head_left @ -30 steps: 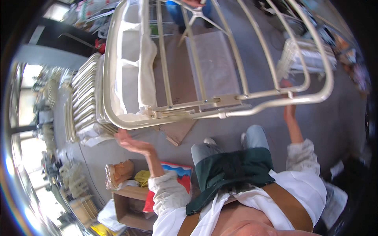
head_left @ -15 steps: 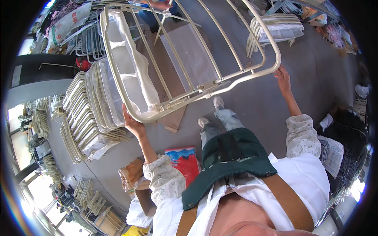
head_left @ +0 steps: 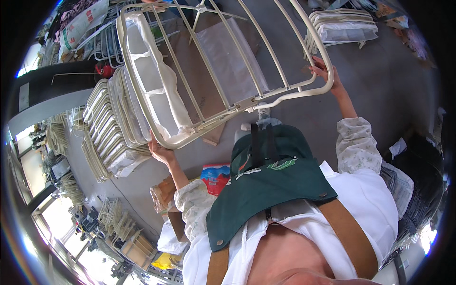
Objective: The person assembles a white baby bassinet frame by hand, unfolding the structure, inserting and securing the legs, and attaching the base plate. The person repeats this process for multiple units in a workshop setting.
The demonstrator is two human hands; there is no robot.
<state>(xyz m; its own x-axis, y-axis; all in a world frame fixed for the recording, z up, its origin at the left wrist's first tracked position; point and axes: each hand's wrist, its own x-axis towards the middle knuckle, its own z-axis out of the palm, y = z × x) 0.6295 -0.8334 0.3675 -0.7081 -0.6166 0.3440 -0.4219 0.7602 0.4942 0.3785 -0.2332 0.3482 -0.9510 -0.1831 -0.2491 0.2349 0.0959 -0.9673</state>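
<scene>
A large cream metal tube rack (head_left: 247, 71) with parallel bars stretches in front of me. White fabric with several pockets (head_left: 156, 102) hangs inside its left end. My left hand (head_left: 161, 153) grips the rounded near-left corner of the tube, its fingers partly behind it. At the right end my right hand (head_left: 327, 76) has its fingers curled round the outer tube, with fingertips showing inside the frame. White legs meeting at a joint (head_left: 202, 8) show at the far side of the rack.
Folded cream racks (head_left: 107, 130) are stacked to the left, with more (head_left: 344, 26) at the far right. A clear plastic sheet (head_left: 232, 59) and a brown board lie beneath the held rack. A red and blue bag (head_left: 216, 178) and a brown paper bag (head_left: 162, 194) sit near my left arm.
My right hand has moved from beside the rack's right corner onto its tube and closed there. My left hand stays at the near-left corner. The rack has shifted slightly left.
</scene>
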